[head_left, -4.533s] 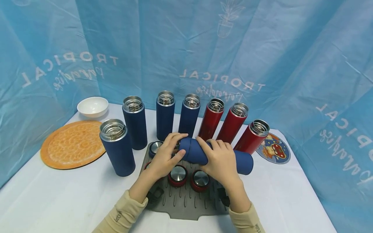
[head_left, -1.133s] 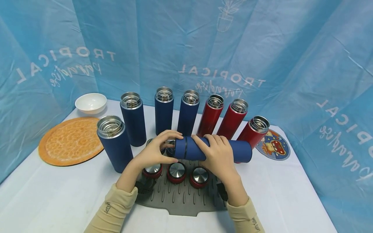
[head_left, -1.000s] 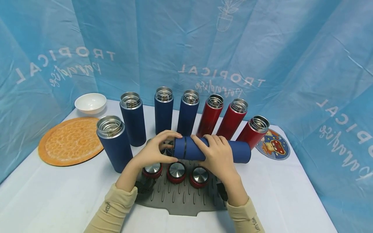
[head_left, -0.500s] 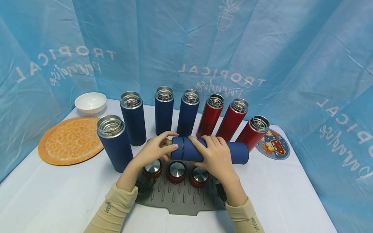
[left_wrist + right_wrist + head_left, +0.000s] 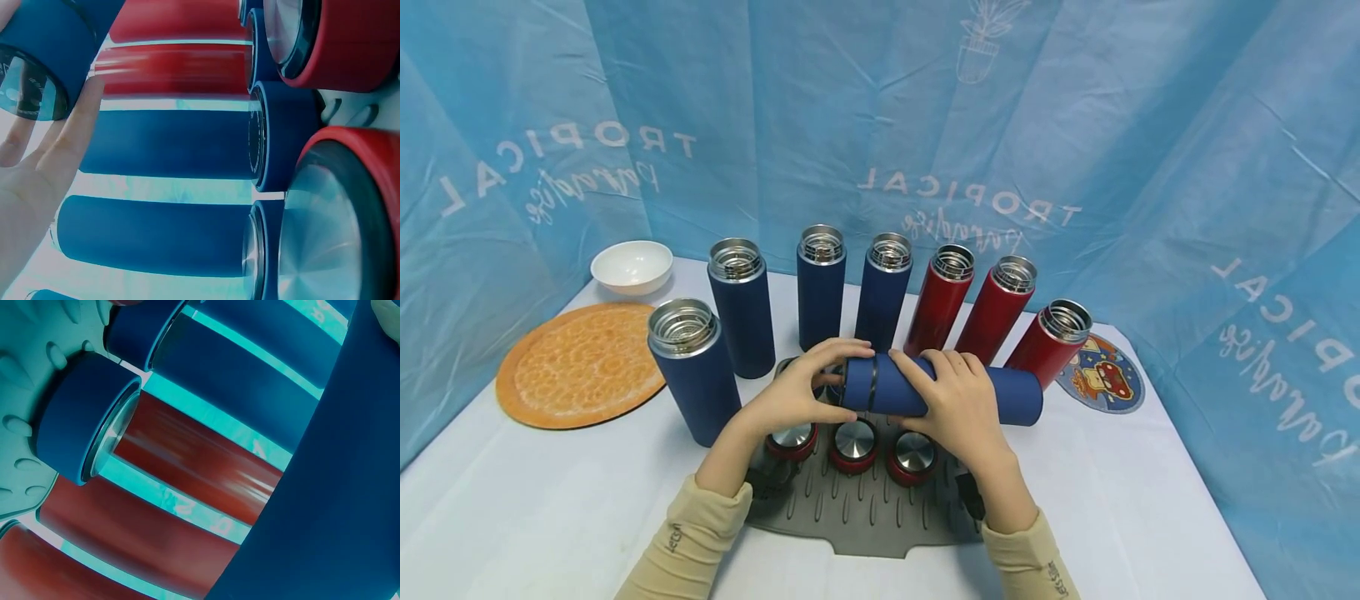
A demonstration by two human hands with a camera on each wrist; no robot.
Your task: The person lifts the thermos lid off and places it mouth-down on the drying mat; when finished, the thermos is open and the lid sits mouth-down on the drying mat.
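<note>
A blue thermos bottle (image 5: 1018,396) lies level in the air above the grey mat (image 5: 868,521). My right hand (image 5: 958,400) grips its body from above. At its left end is a blue lid (image 5: 860,383), with a thin dark seam where it meets the body. My left hand (image 5: 793,396) holds that lid, thumb on the near side and index finger on top. In the left wrist view, other fingers lie beside the lid's end (image 5: 28,90). The right wrist view shows the bottle's blue side (image 5: 325,462) up close.
Red lids (image 5: 853,446) with silver tops sit on the mat; blue lids (image 5: 287,137) stand behind them. Lidless blue bottles (image 5: 741,317) and red bottles (image 5: 992,317) form an arc behind. A white bowl (image 5: 632,267), orange round mat (image 5: 580,367) and cartoon mat (image 5: 1105,375) flank them.
The bottle has gone from slanting to nearly level since the oldest frame. Over the last half second my left thumb has moved down to the lid's lower edge, the index finger across its top.
</note>
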